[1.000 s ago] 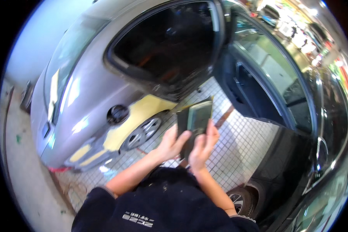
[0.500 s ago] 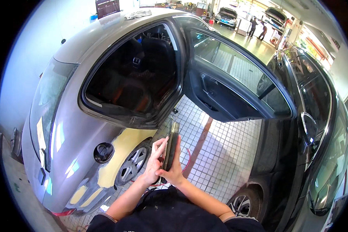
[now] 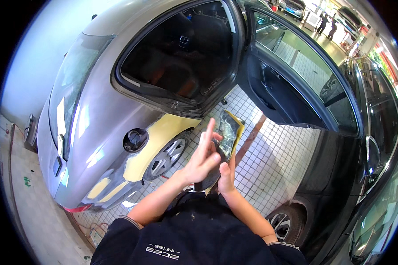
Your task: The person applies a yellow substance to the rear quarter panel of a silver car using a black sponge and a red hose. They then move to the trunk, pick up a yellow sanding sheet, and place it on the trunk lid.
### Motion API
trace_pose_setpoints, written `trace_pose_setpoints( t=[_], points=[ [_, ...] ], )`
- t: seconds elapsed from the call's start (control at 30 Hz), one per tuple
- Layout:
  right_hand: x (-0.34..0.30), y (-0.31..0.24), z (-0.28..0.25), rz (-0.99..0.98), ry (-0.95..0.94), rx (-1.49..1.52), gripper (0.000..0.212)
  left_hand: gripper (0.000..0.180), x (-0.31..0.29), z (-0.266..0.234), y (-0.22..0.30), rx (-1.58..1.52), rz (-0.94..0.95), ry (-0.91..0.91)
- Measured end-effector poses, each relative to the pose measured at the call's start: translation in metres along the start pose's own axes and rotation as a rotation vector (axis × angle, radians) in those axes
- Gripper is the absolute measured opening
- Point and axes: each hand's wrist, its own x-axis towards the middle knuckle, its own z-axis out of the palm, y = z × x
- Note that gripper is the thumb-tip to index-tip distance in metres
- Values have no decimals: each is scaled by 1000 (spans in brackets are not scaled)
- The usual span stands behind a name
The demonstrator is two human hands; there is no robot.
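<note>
In front of my chest is a long dark sanding block [image 3: 209, 177]. A sheet of sandpaper [image 3: 228, 132] lies along it, dark and dusty on its face with a yellow edge. My right hand [image 3: 227, 177] grips the block from the right, thumb near its edge, the other fingers mostly hidden behind it. My left hand [image 3: 202, 161] lies over the left side, with its fingers stretched out and apart. Ahead to the left, the grey car [image 3: 99, 99] has pale yellow filler [image 3: 161, 134] around its rear wheel [image 3: 168, 157].
The grey car's rear door [image 3: 278, 92] stands open ahead of me. On the right is a black car [image 3: 325, 176], close by. White tiled floor [image 3: 269, 163] lies between the cars. The round fuel-filler recess [image 3: 135, 139] is uncovered. Two people [image 3: 327, 27] stand far off.
The view has shifted toward the left and down. The sanding block has turned, so the sandpaper's dusty face and yellow edge now show. My left fingers have spread out from the block.
</note>
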Motion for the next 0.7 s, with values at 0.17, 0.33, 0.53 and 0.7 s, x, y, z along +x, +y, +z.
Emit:
trace_pose_setpoints(
  t=[0.17, 0.33, 0.53, 0.7],
  points=[
    [0, 7, 0, -45, -30, -135, 112, 78, 13, 6, 5, 494, 126, 130],
    [-6, 10, 4, 7, 73, -67, 108, 75, 9, 13, -3, 433, 173, 102],
    [-7, 11, 1, -26, 36, -138, 111, 82, 2, 16, -5, 429, 132, 171],
    [-23, 44, -29, 23, -36, -176, 134, 102, -9, 18, -8, 242, 33, 203]
  ],
)
